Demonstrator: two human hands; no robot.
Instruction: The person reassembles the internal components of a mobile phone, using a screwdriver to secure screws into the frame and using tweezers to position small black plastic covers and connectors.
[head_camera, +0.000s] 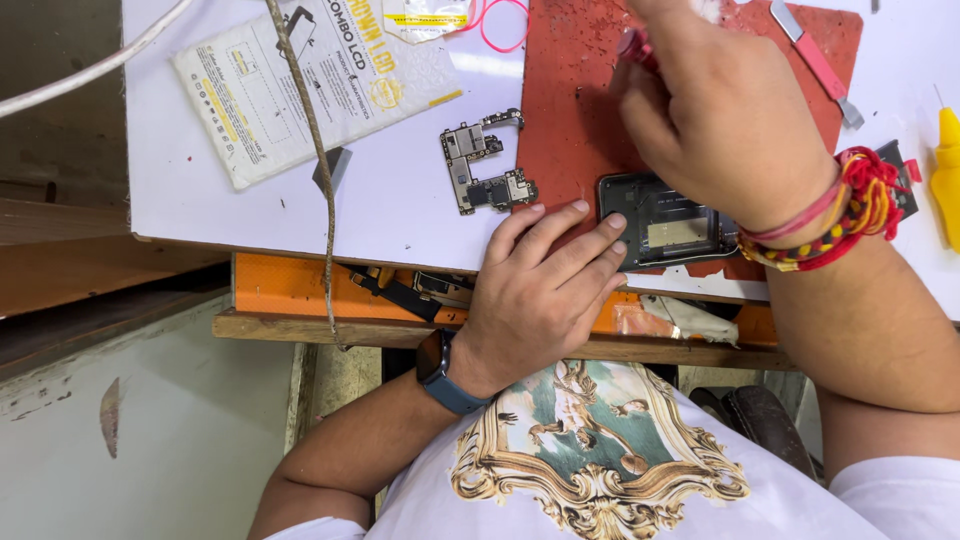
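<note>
1. We see the fingers (575, 235) of the left hand (535, 295) lying flat and close together, their tips pressing on the left end of an opened phone frame (668, 228).
2. The fingers of the right hand (720, 110) are curled tight and pinch a red-handled tool (637, 45), whose tip we cannot see; this hand hovers just above the frame's upper edge and hides part of it.
3. The phone frame lies face-open on a worn red mat (570, 90), near the mat's front edge, between the two hands.
4. Just left of the mat, on the white worktop (400, 210), rests a bare phone circuit board (483, 165), well clear of both hands.
5. Further left lies a white padded parts packet (300, 85), crossed by a frayed cord (310, 130). A pink-handled flat tool (815, 60) sits on the mat's right corner, and a yellow tool handle (947, 170) lies at the far right.
6. Under the worktop, an orange ledge (290, 285) carries loose strips and scraps.
7. The left forearm comes up from below with a blue wristwatch (445, 375); the right wrist, wrapped in red and yellow threads (850, 205), bends in from the right.
</note>
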